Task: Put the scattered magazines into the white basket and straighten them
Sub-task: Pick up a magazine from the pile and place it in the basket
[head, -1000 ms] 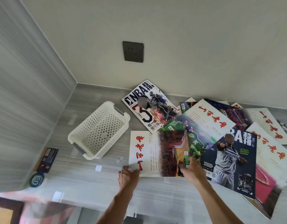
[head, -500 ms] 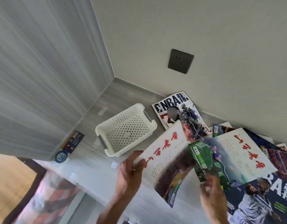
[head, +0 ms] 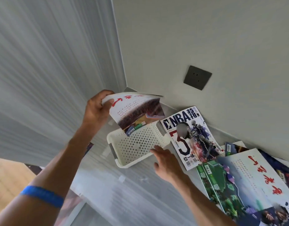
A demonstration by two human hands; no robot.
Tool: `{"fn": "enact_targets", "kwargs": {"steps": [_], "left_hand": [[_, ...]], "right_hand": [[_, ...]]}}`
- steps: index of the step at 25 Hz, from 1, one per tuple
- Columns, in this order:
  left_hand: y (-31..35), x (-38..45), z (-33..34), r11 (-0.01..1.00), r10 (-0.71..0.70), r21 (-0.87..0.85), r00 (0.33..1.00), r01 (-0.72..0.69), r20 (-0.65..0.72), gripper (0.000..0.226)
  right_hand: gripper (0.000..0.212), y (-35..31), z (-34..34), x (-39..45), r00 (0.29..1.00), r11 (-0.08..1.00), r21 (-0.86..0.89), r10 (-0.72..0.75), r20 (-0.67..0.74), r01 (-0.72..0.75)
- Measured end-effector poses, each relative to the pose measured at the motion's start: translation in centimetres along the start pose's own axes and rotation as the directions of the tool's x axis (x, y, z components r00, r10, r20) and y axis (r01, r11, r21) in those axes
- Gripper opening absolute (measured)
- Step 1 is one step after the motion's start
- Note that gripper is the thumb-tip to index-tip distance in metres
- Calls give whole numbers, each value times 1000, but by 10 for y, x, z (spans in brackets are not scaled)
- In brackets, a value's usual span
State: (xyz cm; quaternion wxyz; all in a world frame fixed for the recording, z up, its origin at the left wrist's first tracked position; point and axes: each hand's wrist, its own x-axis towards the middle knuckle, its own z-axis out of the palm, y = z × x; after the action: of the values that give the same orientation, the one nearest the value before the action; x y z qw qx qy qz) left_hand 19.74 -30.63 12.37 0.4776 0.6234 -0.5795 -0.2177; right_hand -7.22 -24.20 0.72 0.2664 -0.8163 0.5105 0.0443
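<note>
- Head view: the left hand (head: 95, 110) is raised above the counter, thumb and fingers clamped on the top corner of a white magazine (head: 134, 114) with red brush lettering.
- That magazine hangs down and to the right from the grip, its pages fanning a little at the upper edge; its lowest corner dips just over the far-left part of the white basket (head: 137, 144), and whether it touches the rim cannot be told.
- The white basket sits on the grey counter (head: 140, 190) below and to the right of the left hand, perforated, with nothing visible inside it.
- The right hand (head: 166, 162) is lower, at the near right corner of the basket, fingers spread apart and holding nothing; its fingertips are at the basket's rim, though contact is not clear.
- Just beyond the right hand, an NBA magazine (head: 191, 137) lies flat on the counter beside the basket's right side.
- Further right of the right hand, a pile of magazines overlaps: a second white magazine with red lettering (head: 254, 176) on top of green-covered ones (head: 210, 181), with darker covers beneath.
- A blue band (head: 42, 195) circles the left forearm.
- A dark wall socket (head: 197, 77) is on the wall above the NBA magazine.
</note>
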Motion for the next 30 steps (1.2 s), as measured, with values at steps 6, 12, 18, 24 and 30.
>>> {"fn": "enact_targets", "kwargs": {"steps": [6, 12, 18, 24, 30], "left_hand": [[-21, 19, -34, 964, 71, -261, 993, -44, 95, 16], [-27, 18, -44, 981, -6, -193, 994, 27, 111, 19], [-34, 15, -61, 991, -1, -131, 991, 19, 136, 18], [-72, 11, -4, 985, -169, 5, 967, 171, 190, 20], [-93, 5, 8, 905, -408, 120, 913, 408, -24, 84]], "right_hand": [[63, -7, 33, 4, 999, 999, -37, 38, -37, -39], [62, -12, 31, 3, 998, 994, -95, 55, -39, -59], [64, -14, 31, 3, 998, 989, -133, 63, -29, -66], [67, -12, 31, 2, 998, 990, -128, 62, -10, -63], [66, -13, 35, 1, 997, 987, -145, 62, -39, -67]]}}
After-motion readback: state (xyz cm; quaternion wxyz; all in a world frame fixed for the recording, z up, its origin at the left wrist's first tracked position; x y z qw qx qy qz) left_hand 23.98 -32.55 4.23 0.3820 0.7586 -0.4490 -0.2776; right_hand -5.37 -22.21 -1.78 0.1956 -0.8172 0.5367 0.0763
